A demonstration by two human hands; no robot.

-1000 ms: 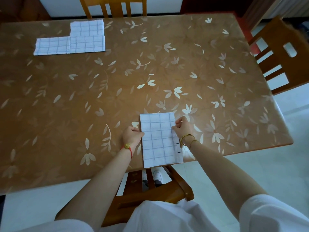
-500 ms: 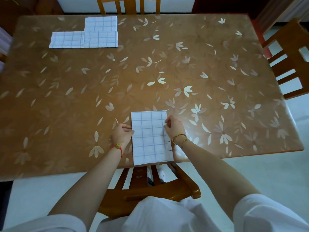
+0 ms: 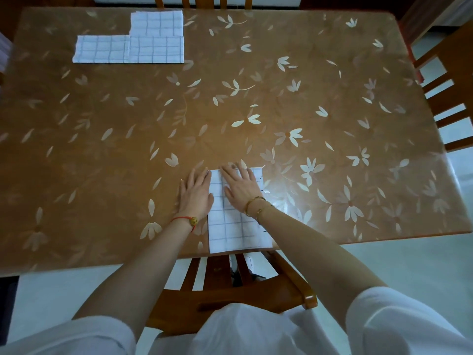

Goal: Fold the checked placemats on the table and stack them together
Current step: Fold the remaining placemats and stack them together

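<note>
1. Far left, I see folded placemats point(image 3: 130, 48) lying together.
2. The left hand point(image 3: 195, 194) lies open and flat on the table, beside the near placemat point(image 3: 235, 231).
3. That placemat, at the near edge, looks light, soft; I'd pinch a corner.
4. The right hand point(image 3: 240, 187) presses flat on it.
5. The table point(image 3: 307, 98) looks glossy, likely slippery; a wooden chair point(image 3: 448, 98) stands to the right.

floral brown table point(image 3: 256, 98) | wooden chair point(image 3: 230, 298) at near edge | pale floor point(image 3: 384, 262)
</note>
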